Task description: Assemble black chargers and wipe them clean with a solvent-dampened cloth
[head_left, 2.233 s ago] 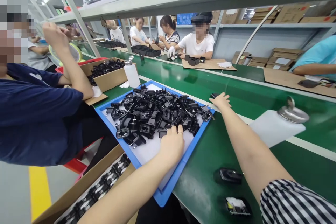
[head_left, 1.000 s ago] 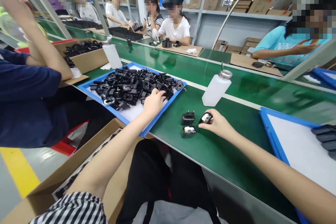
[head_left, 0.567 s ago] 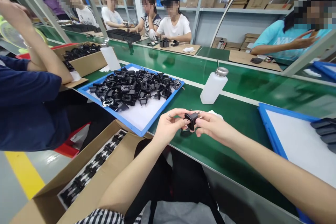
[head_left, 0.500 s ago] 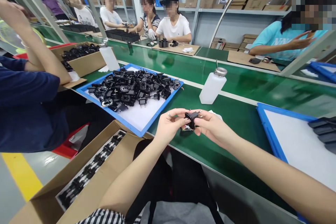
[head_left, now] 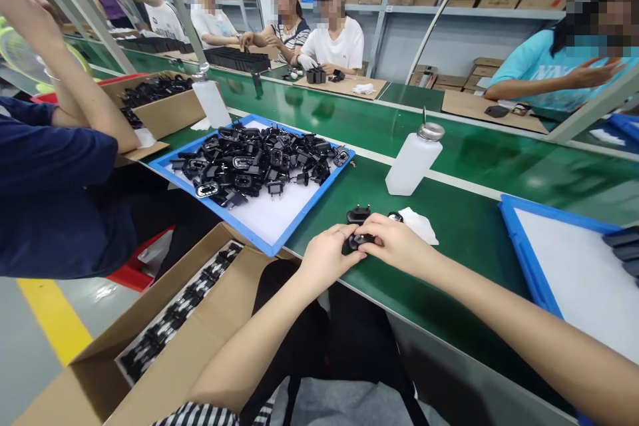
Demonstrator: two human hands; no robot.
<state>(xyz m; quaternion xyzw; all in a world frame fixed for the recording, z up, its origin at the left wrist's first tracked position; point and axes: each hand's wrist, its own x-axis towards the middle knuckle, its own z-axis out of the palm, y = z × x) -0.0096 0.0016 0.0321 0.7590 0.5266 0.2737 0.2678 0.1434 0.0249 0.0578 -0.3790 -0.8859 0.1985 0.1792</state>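
My left hand (head_left: 324,255) and my right hand (head_left: 397,239) meet low over the green work surface (head_left: 464,259). Both sets of fingers pinch a black plug housing (head_left: 360,240) between them, and fingertips cover part of it. Just behind it is another black plug (head_left: 358,214), its two metal pins pointing up. A small dark piece (head_left: 396,216) shows behind my right hand, beside a crumpled white cloth (head_left: 420,226). To the left, a blue-rimmed tray (head_left: 272,247) carries a heap of black plug parts (head_left: 249,163).
A white pump bottle (head_left: 413,163) stands beyond my hands; a second bottle (head_left: 212,103) is farther left. Another blue-rimmed tray (head_left: 529,259) lies at right. An open carton (head_left: 200,333) with black parts sits below left. A co-worker's arm (head_left: 84,93) is at left; several people sit opposite.
Both hands have lowered from above the surface with the plug housing, which has turned from upright to lying flatter. The plug with upward pins now shows behind them. My view has shifted slightly.
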